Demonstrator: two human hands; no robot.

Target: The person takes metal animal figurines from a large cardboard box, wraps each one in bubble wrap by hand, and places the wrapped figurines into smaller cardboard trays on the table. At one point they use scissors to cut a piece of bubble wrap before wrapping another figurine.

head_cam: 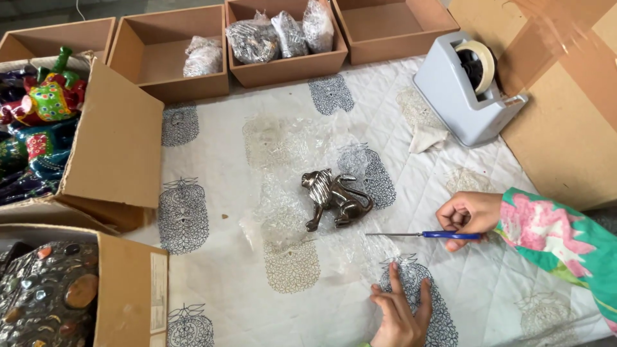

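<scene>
Centrally, metal lion (335,198) on bubble wrap (289,193), right hand (468,217) gripping scissors (424,235), left hand (400,312) flat, open.

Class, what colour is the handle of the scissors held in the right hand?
Blue, on the scissors in the right hand; head view.

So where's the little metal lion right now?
The metal lion lies mid-table on clear bubble wrap, just left of the scissors held in the right hand.
</scene>
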